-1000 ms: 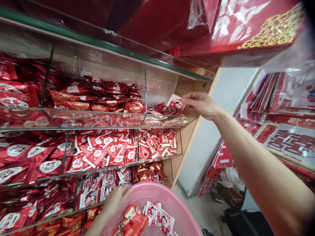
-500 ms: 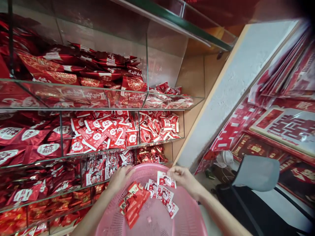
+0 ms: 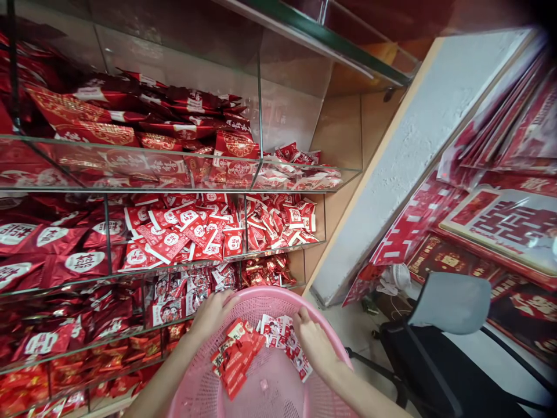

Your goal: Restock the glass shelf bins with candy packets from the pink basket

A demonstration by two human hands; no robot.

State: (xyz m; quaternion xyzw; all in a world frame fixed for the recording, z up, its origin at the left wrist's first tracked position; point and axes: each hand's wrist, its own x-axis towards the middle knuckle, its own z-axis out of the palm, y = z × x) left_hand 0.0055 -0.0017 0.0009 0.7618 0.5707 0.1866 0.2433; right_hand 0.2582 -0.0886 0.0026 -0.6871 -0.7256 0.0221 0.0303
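Note:
My left hand (image 3: 213,316) is closed around the far left rim of a pink plastic basket (image 3: 273,292) with perforated walls. Inside, on the left, lie several orange-red packets (image 3: 237,354) with dark lettering. To their right is a loose group of small white-and-red packets (image 3: 276,331) printed with cartoon figures. My right hand (image 3: 312,339) is inside the basket at the right edge of this group, its fingers curled. Whatever its fingertips hold, if anything, is hidden behind the hand. A tiny pale pink piece (image 3: 264,385) rests on the basket floor.
Glass-fronted shelves (image 3: 174,188) full of red packets rise ahead and to the left. On the right are a pale wall (image 3: 383,157), red decorations (image 3: 500,226) and a chair with a grey back (image 3: 452,302). A glass shelf edge (image 3: 322,43) juts overhead.
My right hand has moved down into the basket from near its far right rim, where it held up a white-and-red packet. That raised packet no longer shows separately. My left hand stays on the rim.

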